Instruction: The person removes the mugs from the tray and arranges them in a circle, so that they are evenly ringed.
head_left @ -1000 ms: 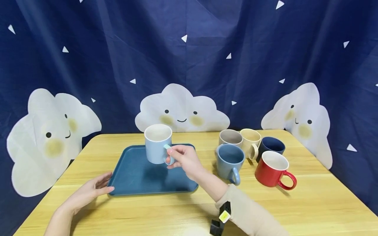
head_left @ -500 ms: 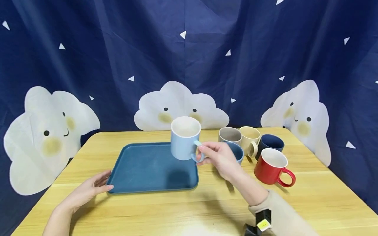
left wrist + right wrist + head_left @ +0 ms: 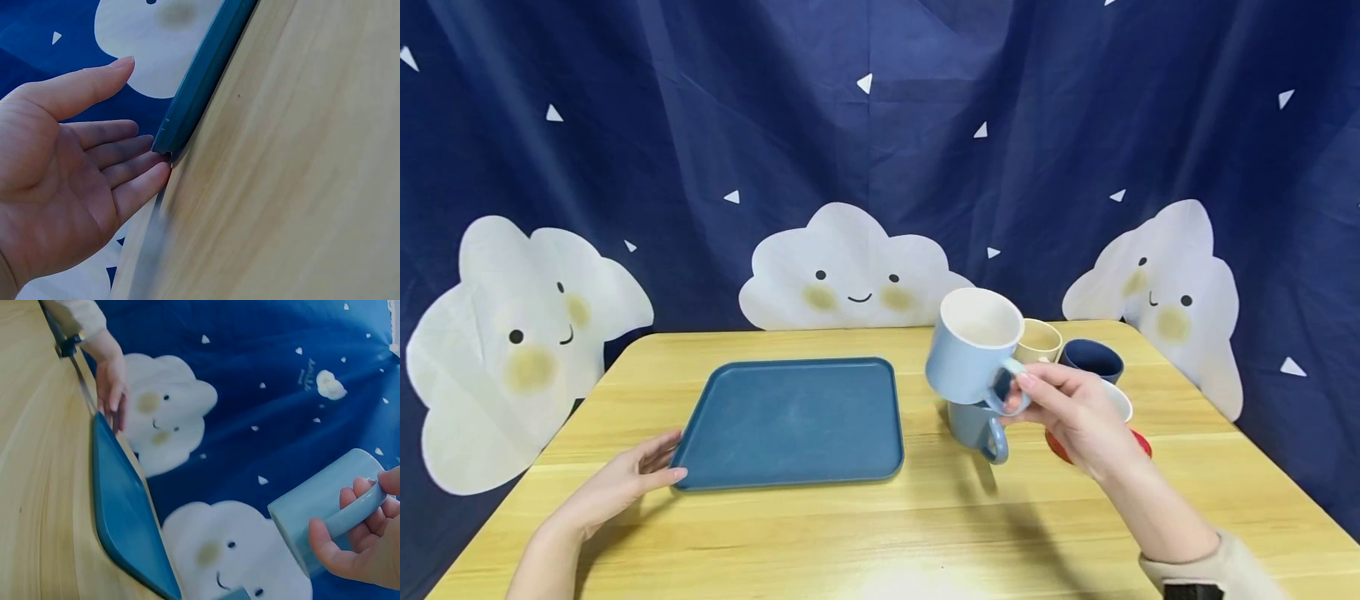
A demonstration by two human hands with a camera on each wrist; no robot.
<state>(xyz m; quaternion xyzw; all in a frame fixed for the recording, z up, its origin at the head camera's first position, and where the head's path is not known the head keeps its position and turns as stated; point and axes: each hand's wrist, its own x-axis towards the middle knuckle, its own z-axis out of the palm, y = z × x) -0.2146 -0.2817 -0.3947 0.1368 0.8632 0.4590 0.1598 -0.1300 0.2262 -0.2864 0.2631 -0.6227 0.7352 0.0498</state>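
Observation:
My right hand pinches the handle of a light blue mug with a white inside, holding it tilted above the table. In the right wrist view, fingers curl through the handle of that mug. Below it in the head view stands a darker blue mug, partly covered. At the near left corner of a dark teal tray, my left hand rests with its fingers extended. The left wrist view has the fingertips of this hand right at the tray's corner.
Beyond the right hand stand a cream mug and a navy mug. A red mug is mostly hidden behind that hand. The wooden table backs onto a dark blue cloth printed with clouds.
The right hand has carried the light blue mug rightward from over the tray to above the darker blue mug, hiding the grey mug. The left hand stays at the tray's corner.

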